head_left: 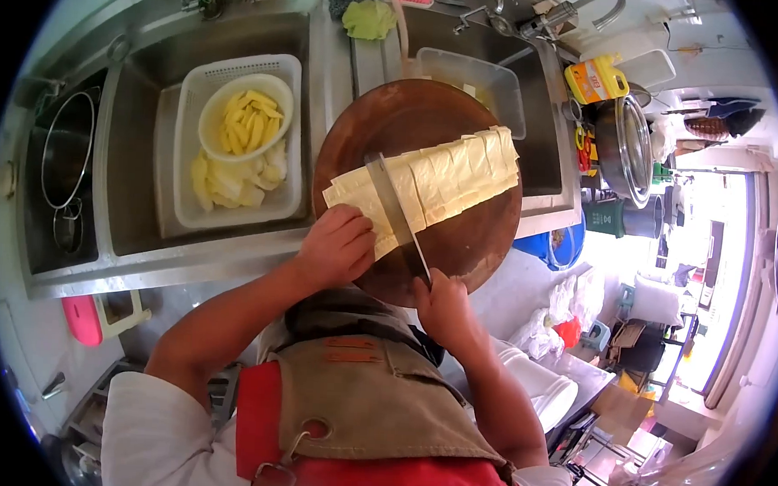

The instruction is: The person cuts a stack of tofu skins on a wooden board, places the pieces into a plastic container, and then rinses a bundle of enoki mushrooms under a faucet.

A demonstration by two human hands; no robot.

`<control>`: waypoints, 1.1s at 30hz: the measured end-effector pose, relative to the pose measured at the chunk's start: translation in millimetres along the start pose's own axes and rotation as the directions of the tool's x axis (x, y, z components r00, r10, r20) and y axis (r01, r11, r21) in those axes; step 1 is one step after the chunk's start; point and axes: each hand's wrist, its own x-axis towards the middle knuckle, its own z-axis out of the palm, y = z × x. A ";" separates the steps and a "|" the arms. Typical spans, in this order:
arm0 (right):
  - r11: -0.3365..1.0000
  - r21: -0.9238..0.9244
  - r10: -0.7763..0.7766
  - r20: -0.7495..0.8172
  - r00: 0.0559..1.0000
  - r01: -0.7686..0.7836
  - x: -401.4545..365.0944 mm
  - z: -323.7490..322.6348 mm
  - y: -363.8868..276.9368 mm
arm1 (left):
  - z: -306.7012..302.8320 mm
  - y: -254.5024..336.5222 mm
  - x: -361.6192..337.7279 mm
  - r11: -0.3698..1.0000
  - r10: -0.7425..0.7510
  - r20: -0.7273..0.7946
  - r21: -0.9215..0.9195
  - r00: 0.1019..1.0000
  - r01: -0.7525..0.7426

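Note:
A long stack of pale yellow, shiny sheets that look like tofu skin [461,178] lies slantwise on a round brown chopping board [359,124]. Crosswise cuts or seams show along it. My right hand [445,304] is closed round the handle of a kitchen knife [397,210], whose long blade lies across the sheets near their left end. Just left of the blade, my left hand [341,245] has its fingers curled and pressed on the end of the tofu skin. The left fingertips are partly hidden.
Under the board is a double sink [133,145]. In its left basin, a white basket [185,138] holds a bowl [205,131] of yellow strips and paler pieces. A clear plastic tub [504,83] sits behind the board; a yellow jug [596,78] and metal pot [614,149] stand right.

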 end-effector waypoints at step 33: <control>0.994 0.019 0.105 0.092 0.990 -0.107 3.0 8.9 -3.3 | -24.1 -21.6 0.8 0.966 -0.201 -0.293 0.102 0.935 0.239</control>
